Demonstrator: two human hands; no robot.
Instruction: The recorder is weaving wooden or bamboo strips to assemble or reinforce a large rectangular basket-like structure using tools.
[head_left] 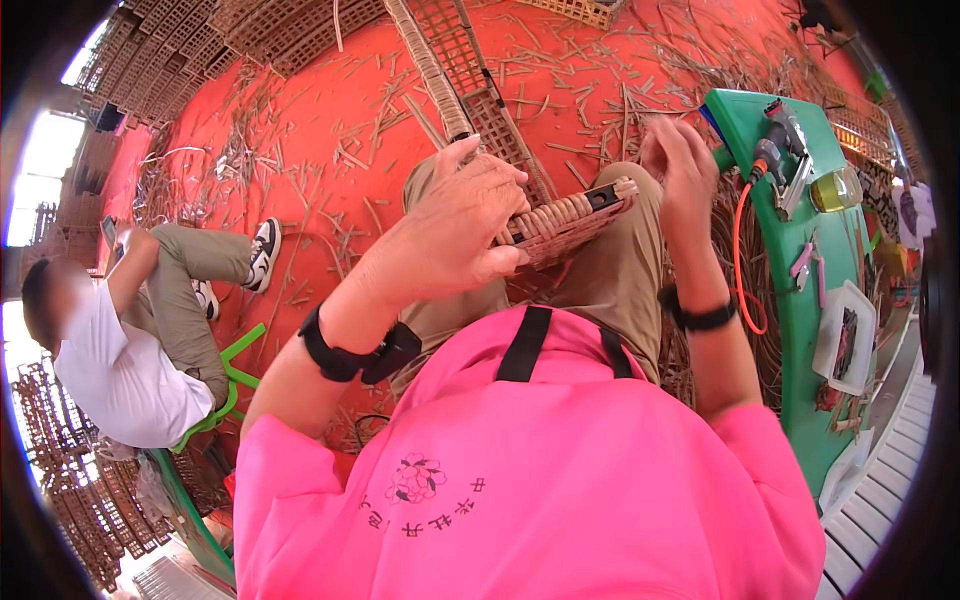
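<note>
Across my lap lies a woven rattan frame (560, 220), with a wrapped bar and an openwork lattice panel (463, 60) running away from me. My left hand (465, 220) is closed over its near corner, with the thumb by the wrapped coils. At the frame's right end, short cane ends (624, 188) stick out past a dark slot. Apart from the frame, my right hand (685, 185) is raised beside my right knee. Its fingers are loosely bent and slightly blurred, and nothing shows in them. Both wrists wear black bands.
To my right stands a green table (800, 280) with a tool on an orange hose (742, 250), a jar (836, 190), pink-handled cutters (803, 260) and a clear bin (845, 340). Cane scraps litter the red floor (330, 120). A seated person (140, 360) is at left.
</note>
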